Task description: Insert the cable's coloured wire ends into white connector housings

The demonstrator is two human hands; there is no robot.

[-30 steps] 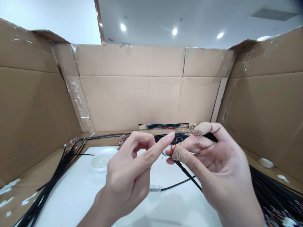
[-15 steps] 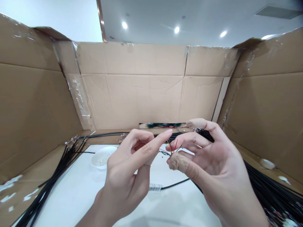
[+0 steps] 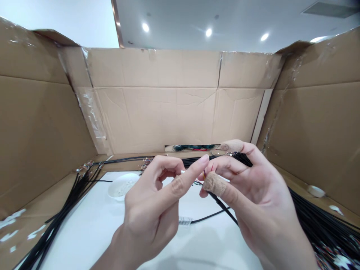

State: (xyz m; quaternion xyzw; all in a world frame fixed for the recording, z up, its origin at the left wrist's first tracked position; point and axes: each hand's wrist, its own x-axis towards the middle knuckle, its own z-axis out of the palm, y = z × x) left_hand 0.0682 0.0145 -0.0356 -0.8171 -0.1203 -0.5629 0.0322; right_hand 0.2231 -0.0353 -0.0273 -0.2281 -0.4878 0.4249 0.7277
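My right hand [image 3: 242, 187] pinches thin coloured wires [image 3: 204, 174] between its thumb and a finger; tan tape wraps the thumb tip and the raised index fingertip. These wires fan out of the end of a black cable [image 3: 222, 205], which runs down behind my right palm. Close on the left, my left hand [image 3: 163, 202] is closed, its thumb stretched towards the wires. A small white piece [image 3: 183, 171] peeks out between its thumb and curled fingers, mostly hidden. Some wire ends lie behind my fingers.
A white bowl [image 3: 121, 187] with small white bits stands on the white board [image 3: 157, 258]. Bundles of black cables [image 3: 67, 210] lie left, right and along the back. Another cable carries a printed label [image 3: 185, 221]. Cardboard walls [image 3: 168, 116] surround the workspace.
My hands have drawn closer together, my left thumb shifting right towards the wires. The black cable below my right thumb and the small white piece at my left fingers now show.
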